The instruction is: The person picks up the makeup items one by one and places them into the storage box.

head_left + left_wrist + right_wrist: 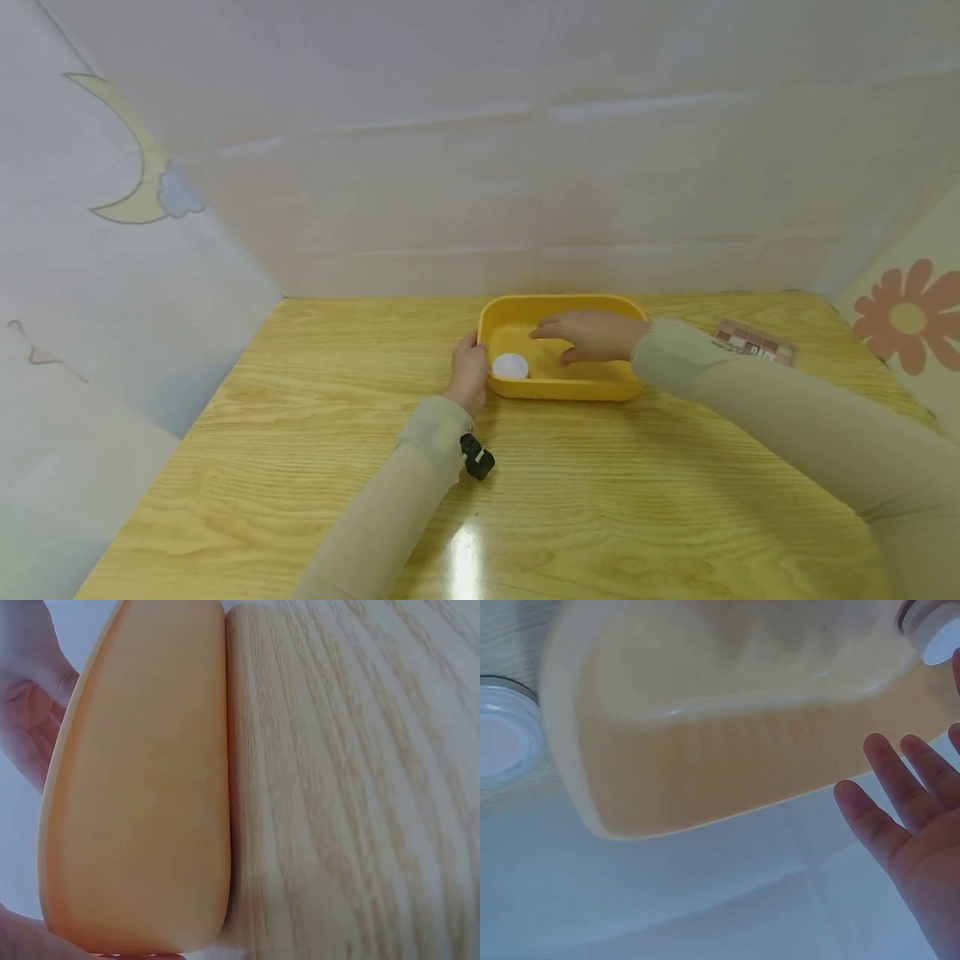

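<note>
A yellow plastic basin [566,389] rests on the wooden table, its side wall [142,780] filling much of the left wrist view. My left hand [468,373] grips the basin's left end, with fingers [37,939] around that end in the left wrist view. Over the basin's inside hovers my right hand [592,333], fingers spread and holding nothing; the palm of this hand [937,862] faces the camera in the right wrist view. In the basin's near left corner sits a small round container with a white top [510,366], partly cut off by the frame edge in the right wrist view.
A flat makeup palette [756,342] lies right of the basin, partly behind my right sleeve. Beside the basin's right end stands a round clear jar [506,735], hidden from the head view. A pale cloth wall [555,192] rises behind the table [315,400].
</note>
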### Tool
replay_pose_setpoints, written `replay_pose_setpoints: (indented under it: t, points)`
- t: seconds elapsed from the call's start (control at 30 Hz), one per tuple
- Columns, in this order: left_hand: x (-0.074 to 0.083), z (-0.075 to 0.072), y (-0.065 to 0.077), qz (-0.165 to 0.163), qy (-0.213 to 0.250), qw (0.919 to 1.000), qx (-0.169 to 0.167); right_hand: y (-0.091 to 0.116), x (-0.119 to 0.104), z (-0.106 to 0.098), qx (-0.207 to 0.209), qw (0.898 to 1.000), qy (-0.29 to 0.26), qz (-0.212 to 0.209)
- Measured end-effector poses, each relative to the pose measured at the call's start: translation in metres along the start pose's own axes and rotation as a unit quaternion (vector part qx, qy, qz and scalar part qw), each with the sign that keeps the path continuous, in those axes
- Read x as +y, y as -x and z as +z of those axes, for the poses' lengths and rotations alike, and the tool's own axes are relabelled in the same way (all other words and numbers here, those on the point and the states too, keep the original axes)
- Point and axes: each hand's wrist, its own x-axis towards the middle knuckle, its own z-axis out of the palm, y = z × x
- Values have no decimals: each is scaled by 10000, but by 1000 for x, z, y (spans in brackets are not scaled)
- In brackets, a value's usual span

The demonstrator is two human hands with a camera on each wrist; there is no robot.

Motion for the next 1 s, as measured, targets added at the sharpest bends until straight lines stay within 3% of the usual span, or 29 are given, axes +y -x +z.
replay_pose_setpoints:
  t: [0.33, 0.57, 0.73, 1.0]
  points:
    - [2, 1, -2, -47, 58, 10000, 25, 8, 2, -2, 75, 9999, -149, 36]
    - [2, 0, -2, 45, -24, 10000, 1, 14, 4, -2, 259, 9996, -16, -146]
    - [2, 0, -3, 100, -42, 9999, 26, 19, 5, -3, 241, 9997, -15, -47]
    - [3, 0, -3, -1, -24, 10000, 46, 24, 9, 2, 352, 9993, 95, -49]
